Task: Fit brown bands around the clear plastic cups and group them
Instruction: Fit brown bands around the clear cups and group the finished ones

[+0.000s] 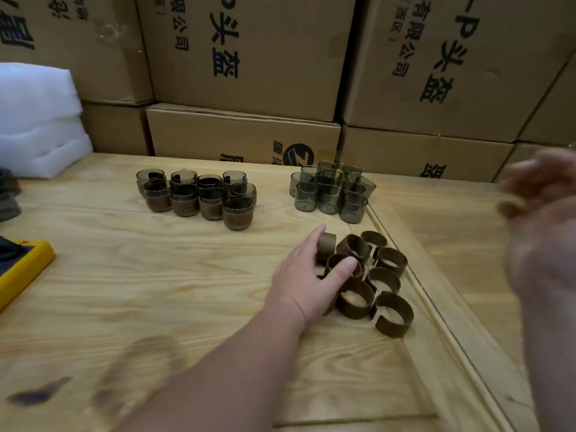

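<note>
My left hand [307,269] pinches one brown band [326,246] from the pile at centre right; it looks light and springy, best held across its walls. My blurred right hand's [542,194] grip I cannot tell. Bare cups [330,190] wait above

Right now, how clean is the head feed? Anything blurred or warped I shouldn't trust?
Head view: the right hand is smeared by motion blur, so its grip cannot be read; the left hand on the loose brown bands is fairly sharp; the banded cups and bare cups are soft but readable; wide-angle distortion bends the cardboard boxes; lighting is dim and even, no glare.
</note>
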The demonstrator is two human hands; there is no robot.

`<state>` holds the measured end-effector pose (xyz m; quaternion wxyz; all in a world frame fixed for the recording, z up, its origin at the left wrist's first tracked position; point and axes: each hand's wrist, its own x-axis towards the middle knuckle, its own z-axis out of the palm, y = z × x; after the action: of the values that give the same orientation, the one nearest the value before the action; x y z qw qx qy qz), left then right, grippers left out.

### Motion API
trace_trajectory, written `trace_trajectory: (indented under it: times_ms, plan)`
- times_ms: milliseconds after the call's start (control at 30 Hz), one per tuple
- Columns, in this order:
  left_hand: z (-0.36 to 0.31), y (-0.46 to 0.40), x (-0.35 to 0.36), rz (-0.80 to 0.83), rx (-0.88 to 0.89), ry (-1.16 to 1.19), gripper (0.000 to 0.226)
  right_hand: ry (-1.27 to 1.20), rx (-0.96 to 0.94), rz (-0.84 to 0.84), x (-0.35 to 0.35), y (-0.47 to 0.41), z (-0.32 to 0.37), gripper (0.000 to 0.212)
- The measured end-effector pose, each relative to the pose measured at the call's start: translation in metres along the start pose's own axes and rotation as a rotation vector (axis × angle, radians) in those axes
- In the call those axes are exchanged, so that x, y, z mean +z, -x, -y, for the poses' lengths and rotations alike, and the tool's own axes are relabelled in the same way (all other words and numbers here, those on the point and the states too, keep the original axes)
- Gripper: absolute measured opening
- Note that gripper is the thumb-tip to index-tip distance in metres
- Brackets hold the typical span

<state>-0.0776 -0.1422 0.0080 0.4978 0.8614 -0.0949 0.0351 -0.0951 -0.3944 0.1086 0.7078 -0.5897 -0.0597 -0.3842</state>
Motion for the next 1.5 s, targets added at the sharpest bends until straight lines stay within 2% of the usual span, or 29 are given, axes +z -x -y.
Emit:
trace_trajectory:
  times_ms: [100,167,233,300,400,467,533,567,633,767,933,1067,1167,1267,1400,1500]
  plan:
    - [0.002,-0.006,0.001,0.011,-0.008,-0.041,0.077,0.422,0.329,0.029,0.004,0.030,-0.048,0.030]
    - [0.002,-0.013,0.004,0.027,-0.002,-0.116,0.077,0.445,0.512,0.007,0.000,0.050,-0.078,0.034]
    - [0.001,-0.018,0.007,0.046,0.017,-0.165,0.080,0.392,0.576,-0.016,-0.003,0.052,-0.095,0.033]
    - [0.003,-0.020,0.008,0.030,0.020,-0.126,0.078,0.377,0.548,0.017,-0.004,0.047,-0.105,0.029]
    - [0.008,-0.019,0.008,-0.024,0.011,0.062,0.072,0.416,0.532,0.063,-0.004,0.048,-0.117,0.032]
    - [0.009,-0.020,0.006,-0.118,0.004,0.171,0.066,0.419,0.520,0.042,-0.007,0.047,-0.123,0.035]
    - [0.010,-0.020,0.004,-0.245,-0.020,0.277,0.048,0.369,0.522,-0.015,-0.007,0.045,-0.122,0.038]
    - [0.011,-0.021,0.003,-0.298,-0.030,0.292,0.041,0.347,0.525,-0.037,-0.007,0.044,-0.123,0.038]
    - [0.010,-0.021,0.003,-0.338,-0.036,0.227,0.044,0.343,0.540,-0.038,-0.005,0.044,-0.122,0.040]
    - [0.005,-0.020,0.004,-0.337,-0.020,0.112,0.058,0.397,0.548,0.039,-0.006,0.046,-0.120,0.045]
    - [0.005,-0.018,0.003,-0.358,0.003,0.098,0.051,0.390,0.543,0.090,-0.004,0.047,-0.112,0.037]
    - [0.007,-0.018,0.005,-0.358,-0.006,0.056,0.034,0.403,0.546,0.150,0.003,0.051,-0.107,0.034]
    - [0.006,-0.017,0.006,-0.312,0.011,-0.004,0.043,0.416,0.578,0.221,0.005,0.052,-0.106,0.036]
    - [0.007,-0.016,0.007,-0.268,0.023,-0.023,0.050,0.409,0.563,0.209,0.001,0.052,-0.107,0.043]
    - [0.009,-0.020,0.005,-0.273,-0.084,0.089,0.044,0.441,0.541,0.204,0.001,0.050,-0.108,0.046]
    - [0.012,-0.022,0.004,-0.272,-0.117,0.071,0.034,0.446,0.541,0.180,0.002,0.050,-0.108,0.046]
